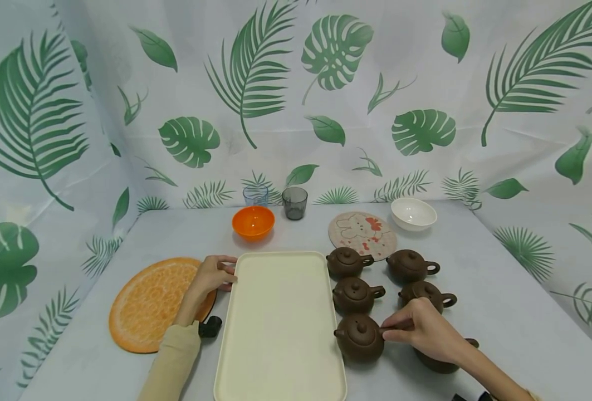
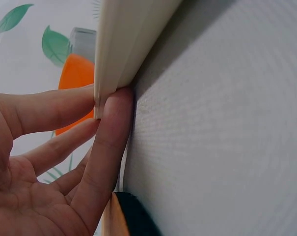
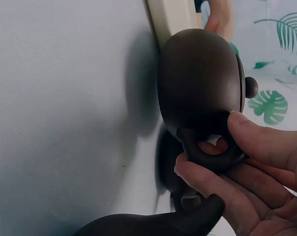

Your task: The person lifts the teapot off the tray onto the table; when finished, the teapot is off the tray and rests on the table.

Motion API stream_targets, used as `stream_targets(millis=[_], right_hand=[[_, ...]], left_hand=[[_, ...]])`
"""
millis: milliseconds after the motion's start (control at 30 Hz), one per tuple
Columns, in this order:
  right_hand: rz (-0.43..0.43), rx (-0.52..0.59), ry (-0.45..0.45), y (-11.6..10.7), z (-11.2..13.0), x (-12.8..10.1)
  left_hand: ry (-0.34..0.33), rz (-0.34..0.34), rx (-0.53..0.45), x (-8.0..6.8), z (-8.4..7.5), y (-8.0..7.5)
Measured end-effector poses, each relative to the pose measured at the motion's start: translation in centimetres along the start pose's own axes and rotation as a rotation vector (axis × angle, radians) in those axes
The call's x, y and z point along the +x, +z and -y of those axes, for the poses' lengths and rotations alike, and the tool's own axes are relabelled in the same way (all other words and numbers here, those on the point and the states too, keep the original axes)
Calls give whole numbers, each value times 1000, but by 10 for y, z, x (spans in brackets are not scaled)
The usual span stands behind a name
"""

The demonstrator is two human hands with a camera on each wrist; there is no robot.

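Observation:
A cream rectangular tray (image 1: 282,323) lies in the middle of the table. My left hand (image 1: 214,275) grips its upper left rim, with fingers on both sides of the edge in the left wrist view. My right hand (image 1: 423,328) pinches the loop handle of a dark brown teapot (image 1: 360,338) beside the tray's right edge. In the right wrist view this teapot (image 3: 200,81) has its lid on, and its shadow falls apart from its base. Two similar teapots (image 1: 354,296) stand behind it along the tray. Further right is a second column of teapots (image 1: 410,266), the nearest partly hidden by my right hand.
An orange-slice mat (image 1: 145,306) lies left of the tray, under my left forearm. Behind the tray stand an orange bowl (image 1: 253,224), a blue glass (image 1: 255,196) and a grey glass (image 1: 294,203). A round rabbit mat (image 1: 361,233) and a white bowl (image 1: 413,214) are at back right.

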State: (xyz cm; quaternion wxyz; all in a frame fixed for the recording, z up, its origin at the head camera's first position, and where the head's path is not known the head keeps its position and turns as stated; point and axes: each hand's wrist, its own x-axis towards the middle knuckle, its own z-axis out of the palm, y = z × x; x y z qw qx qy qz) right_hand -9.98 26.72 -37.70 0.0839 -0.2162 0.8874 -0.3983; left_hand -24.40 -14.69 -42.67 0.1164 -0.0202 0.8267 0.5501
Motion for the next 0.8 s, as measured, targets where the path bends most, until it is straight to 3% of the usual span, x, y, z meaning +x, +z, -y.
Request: stream_targets(millis=[800], right_hand=[[63,-110,-17,-4,-11,3]], left_hand=[[18,-9,-20,2,3,4]])
